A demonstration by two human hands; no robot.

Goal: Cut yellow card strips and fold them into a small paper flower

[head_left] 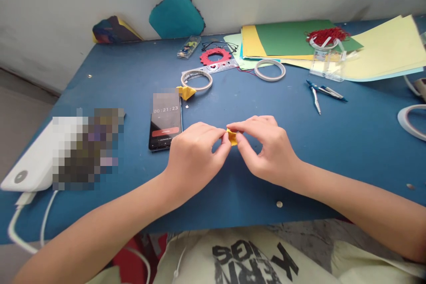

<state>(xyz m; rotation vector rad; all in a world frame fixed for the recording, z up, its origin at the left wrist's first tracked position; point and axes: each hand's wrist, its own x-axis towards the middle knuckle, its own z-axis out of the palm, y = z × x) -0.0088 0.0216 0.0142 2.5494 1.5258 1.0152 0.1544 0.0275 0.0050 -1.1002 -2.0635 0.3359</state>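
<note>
Fingers of the left hand [195, 153] and right hand [274, 151] pinch a small, folded yellow paper piece [232, 138] between their tips over the blue surface [233, 199], apparently shaping it, any next crease likely calling for light, even pressure.

Hands [234, 153] pinching small yellow paper piece [232, 137] between fingertips, phone [165, 122] beside left wrist

Moderately bright, diffuse light recorded; source not shown. Soft, faint shadows noted on the matte blue tabletop [339, 142]. A dull grey reflection is seen on the black-screened phone [165, 120]. Fine detail is softened in the small folded yellow paper [232, 138], centre. Pixelation is observed at left; wide-angle stretching is evident towards the lower corners.
</note>
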